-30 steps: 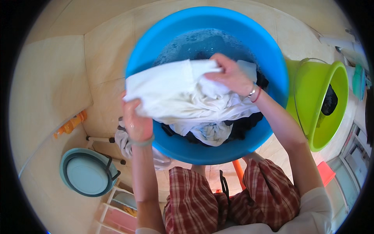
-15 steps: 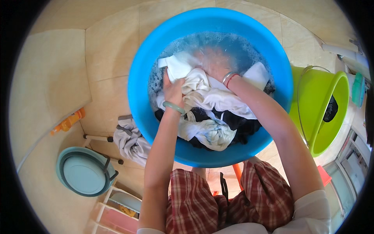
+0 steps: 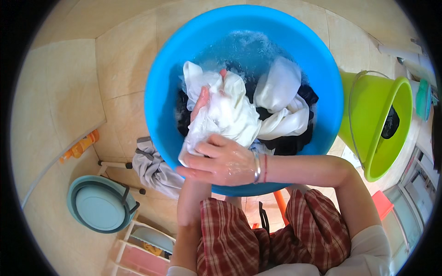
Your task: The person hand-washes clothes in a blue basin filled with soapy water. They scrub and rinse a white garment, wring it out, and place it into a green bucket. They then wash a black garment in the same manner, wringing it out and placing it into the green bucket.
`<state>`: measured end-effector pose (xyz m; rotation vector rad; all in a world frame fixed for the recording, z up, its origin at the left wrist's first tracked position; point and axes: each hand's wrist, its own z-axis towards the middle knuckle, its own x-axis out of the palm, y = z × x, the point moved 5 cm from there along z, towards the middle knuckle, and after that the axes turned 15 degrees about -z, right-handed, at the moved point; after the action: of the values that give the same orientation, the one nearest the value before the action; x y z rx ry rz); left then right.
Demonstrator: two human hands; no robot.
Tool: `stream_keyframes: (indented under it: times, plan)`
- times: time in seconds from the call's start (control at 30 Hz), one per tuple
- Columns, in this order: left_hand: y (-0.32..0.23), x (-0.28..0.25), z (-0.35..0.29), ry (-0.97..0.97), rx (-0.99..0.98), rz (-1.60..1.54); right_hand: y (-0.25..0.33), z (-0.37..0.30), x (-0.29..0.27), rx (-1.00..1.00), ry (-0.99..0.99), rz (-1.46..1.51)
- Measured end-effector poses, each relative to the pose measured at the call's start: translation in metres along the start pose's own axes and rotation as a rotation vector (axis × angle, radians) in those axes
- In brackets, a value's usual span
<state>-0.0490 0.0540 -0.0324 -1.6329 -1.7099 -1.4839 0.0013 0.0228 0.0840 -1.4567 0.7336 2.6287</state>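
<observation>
A wet white garment (image 3: 235,112) with foam on it is held above the water at the left of a big blue basin (image 3: 159,87). My left hand (image 3: 200,101) is closed on it from below; only its thumb and a fingertip show, and the cloth covers the palm. Across my left wrist lies my right hand (image 3: 225,161), wet, its fingers stretched out and a little apart against the cloth's lower end. Another white cloth (image 3: 278,85) is bunched at the basin's right, over dark clothes (image 3: 292,142) in soapy water (image 3: 230,46).
At right stands a lime-green bucket (image 3: 368,119) with a wire handle and something black inside. A grey garment (image 3: 156,168) hangs outside the basin's left side, near a folded pale-blue tub (image 3: 99,207). An orange bottle (image 3: 83,145) lies by the left wall.
My right hand has come out of the water toward me and onto my left wrist. The white garment is now gathered over my left hand, and the other white cloth lies apart at right.
</observation>
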Motion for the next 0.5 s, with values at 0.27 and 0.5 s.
stream_keyframes:
  times: [0.27, 0.5]
  plan:
    - [-0.005, -0.016, 0.006, 0.138, 0.016, 0.006, -0.024, 0.018, -0.003, 0.119, -0.257, 0.048]
    - [0.000, -0.048, -0.012, 0.044, 0.414, 0.163, -0.075, 0.012, 0.015, 0.269, -0.156, 0.082]
